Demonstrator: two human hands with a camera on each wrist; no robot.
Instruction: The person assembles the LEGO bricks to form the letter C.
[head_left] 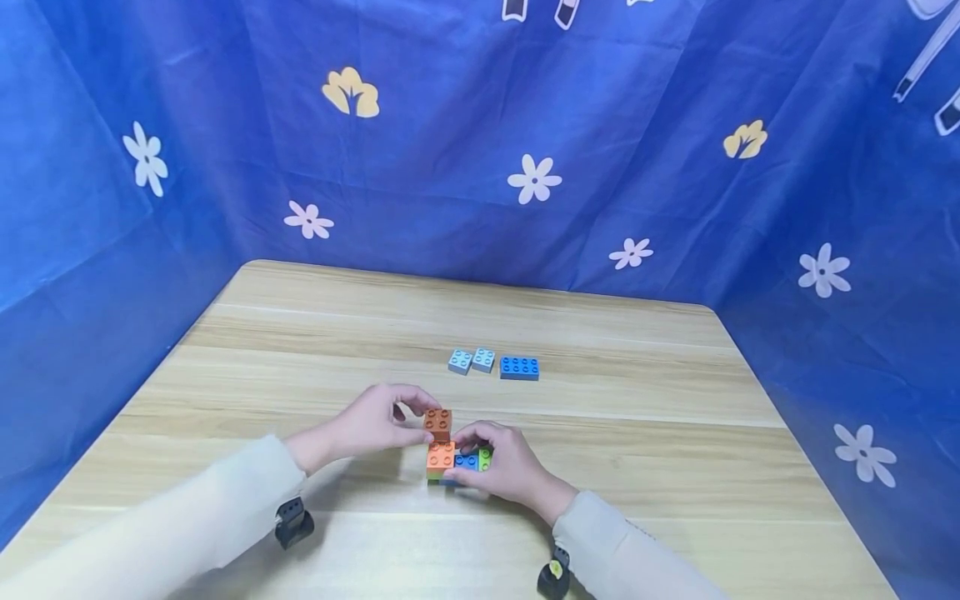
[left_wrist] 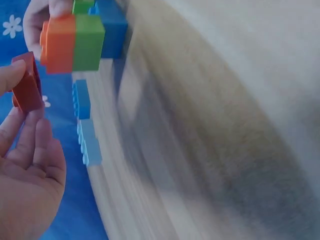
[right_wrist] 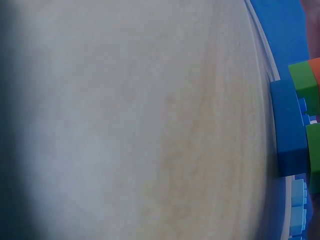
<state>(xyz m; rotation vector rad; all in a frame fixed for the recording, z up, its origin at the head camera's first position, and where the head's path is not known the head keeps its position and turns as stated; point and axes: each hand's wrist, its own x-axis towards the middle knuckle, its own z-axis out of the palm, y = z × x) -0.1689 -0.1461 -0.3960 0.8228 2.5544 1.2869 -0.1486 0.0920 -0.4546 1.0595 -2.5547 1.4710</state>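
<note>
My left hand (head_left: 378, 421) pinches a reddish-brown two-by-two toy brick (head_left: 437, 423) between thumb and fingers. In the left wrist view this brown brick (left_wrist: 29, 86) is held tilted, apart from the orange brick (left_wrist: 59, 46). With thumb and fingers, my right hand (head_left: 513, 468) grips a small brick build. Its base is a long blue brick (right_wrist: 290, 130) on the table. One green brick (left_wrist: 89, 42) sits at the left end with the orange brick on top, and another green brick (head_left: 484, 457) sits at the right end. The right hand covers part of the build.
Behind the hands, two light-blue two-by-two bricks (head_left: 472, 361) lie side by side, with a blue two-by-four brick (head_left: 519, 368) to their right. The wooden table (head_left: 637, 400) is bordered by a blue patterned curtain (head_left: 450, 150) at the back and sides.
</note>
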